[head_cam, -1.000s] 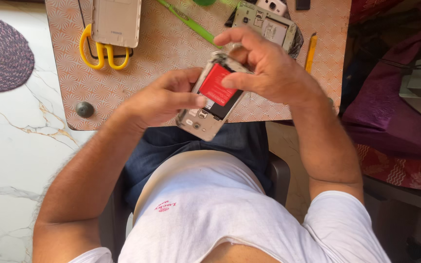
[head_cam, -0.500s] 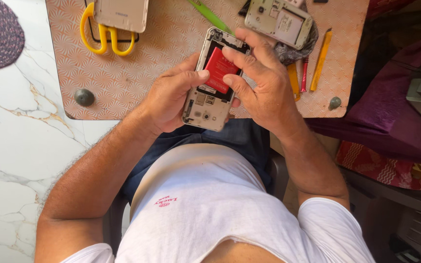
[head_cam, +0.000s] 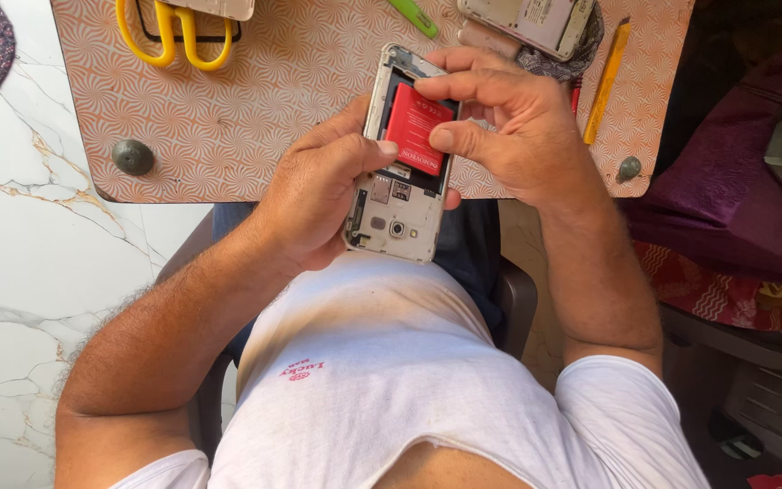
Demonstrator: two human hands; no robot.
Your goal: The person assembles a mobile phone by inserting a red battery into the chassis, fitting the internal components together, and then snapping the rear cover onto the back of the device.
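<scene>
Since half a second ago, the right hand [head_cam: 508,136] has shifted so thumb and forefinger now pinch the red battery [head_cam: 416,129] (a flat rectangle with a white label strip at its lower edge) seated in the open-backed phone [head_cam: 402,213]. The left hand [head_cam: 318,195] is closed around the phone's left edge, thumb on the frame. The phone is held at the centre, above the lap. Yellow-handled scissors [head_cam: 173,41] lie at 11 o'clock on the patterned board [head_cam: 255,118]; a second phone [head_cam: 531,20] at 1 o'clock.
</scene>
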